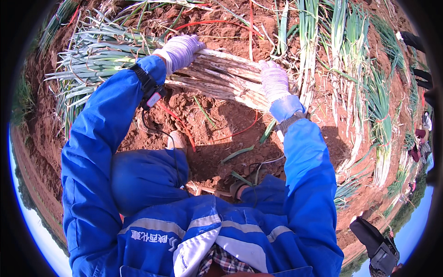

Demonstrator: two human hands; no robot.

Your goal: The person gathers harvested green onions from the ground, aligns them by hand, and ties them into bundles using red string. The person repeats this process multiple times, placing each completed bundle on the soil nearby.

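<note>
A thick bundle of long green onions (221, 78) lies crosswise before me, its green leaves fanned to the left and its soil-stained white stalks to the right. My left hand (181, 52), in a pale knitted glove, grips it where leaves meet stalks. Toward the root end, my right hand (275, 81), gloved alike, is closed over the stalks. The undersides of both hands are hidden. A red strip (178, 123) lies on the soil on the near side of the bundle, and another red strip (214, 21) curves beyond it.
Loose onions (308, 45) lie in rows to the right. Farther right is an onion bundle (382, 131) bound with red ties. Torn leaves (237, 154) litter the reddish soil (204, 138) between my feet. A person (375, 242) is at the lower right, with others along the right rim.
</note>
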